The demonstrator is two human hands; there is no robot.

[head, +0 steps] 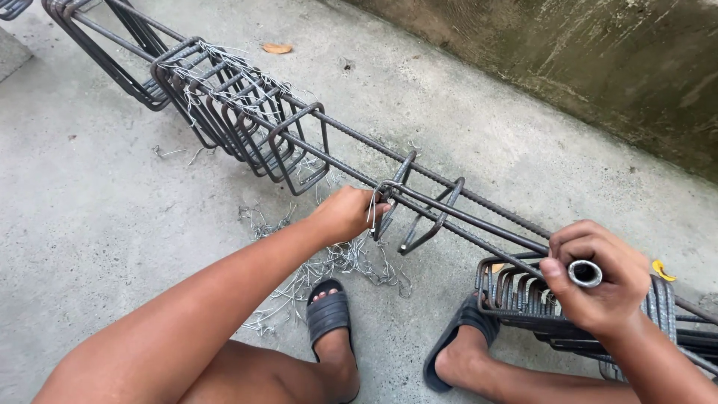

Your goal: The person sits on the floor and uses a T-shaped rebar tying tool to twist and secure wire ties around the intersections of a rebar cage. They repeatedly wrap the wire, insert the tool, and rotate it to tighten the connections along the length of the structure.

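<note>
Head view: rebar cage (449,206) runs upper-left to lower-right; left hand (345,213) pinches tie wire (372,212), right hand (598,280) grips metal tube (584,273).

The long rebar rods (449,213) are showing as dark, ribbed, matt steel, and the bent stirrups (247,112) are looking the same. Thin tie wire (329,269) is glinting pale and smooth. The metal tube (585,273) is shining bare. The concrete floor (112,209) is looking grey, rough and matt.

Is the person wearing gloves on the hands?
No, the left hand at the steel bars and the right hand holding a metal tube are both bare.
</note>
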